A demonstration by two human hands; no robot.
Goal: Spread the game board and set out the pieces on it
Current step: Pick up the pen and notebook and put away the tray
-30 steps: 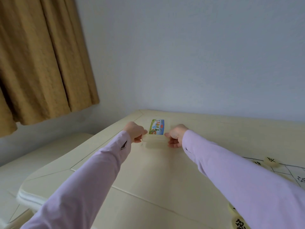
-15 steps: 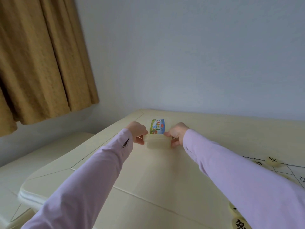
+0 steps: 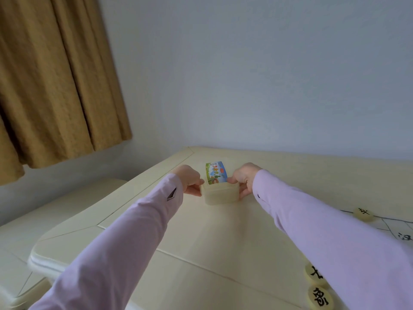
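Near right: round pieces partly hidden by the right sleeve; game board cut off by the frame edge (markings barely legible). Farther: left hand and right hand grip opposite ends of the labelled box on the table.

Domestic interior, most likely a room in a home, viewed from beside the table. Heavy mustard-gold fabric curtains hang in folds at the left against a plain, pale blue-grey painted wall. A cream-painted wooden table with grooved panel lines and a moulded rim stands in the corner, with a low cream surface beside it. Round cream game pieces with black characters and a white, line-printed game board lie at the right.
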